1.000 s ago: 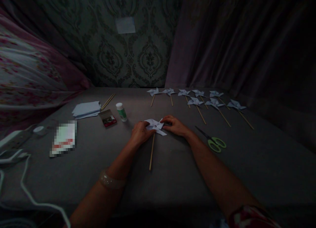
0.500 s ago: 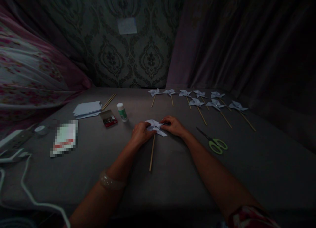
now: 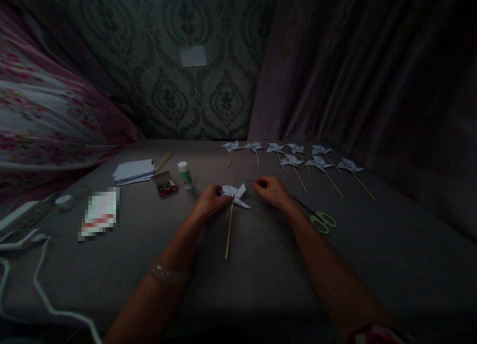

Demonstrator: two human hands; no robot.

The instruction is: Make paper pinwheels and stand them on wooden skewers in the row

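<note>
A white paper pinwheel (image 3: pixel 238 192) on a thin wooden stick lies in front of me, the stick pointing toward me. My left hand (image 3: pixel 212 202) grips the pinwheel's left side between thumb and fingers, the thumb close to the small pin at its centre. Off to the right of the paper blades, my right hand (image 3: pixel 272 189) is apart from the pinwheel. Its fingers are curled and the tips pinched together; whether anything tiny is between them cannot be made out. Scissors with green handles (image 3: pixel 321 222) lie by my right wrist, which partly hides the blades.
Several finished pinwheels (image 3: pixel 291 160) lie at the back right. A glue stick (image 3: pixel 185 175), a small box of pins (image 3: pixel 166 185), a stack of white paper (image 3: pixel 134 171) and loose sticks (image 3: pixel 165 160) are at the left. A packet (image 3: pixel 100 211) and white power strip (image 3: pixel 26 214) lie further left.
My right hand has let go of the pinwheel's right side and moved a little to the right. My left hand still holds the pinwheel. The view has tilted slightly upward.
</note>
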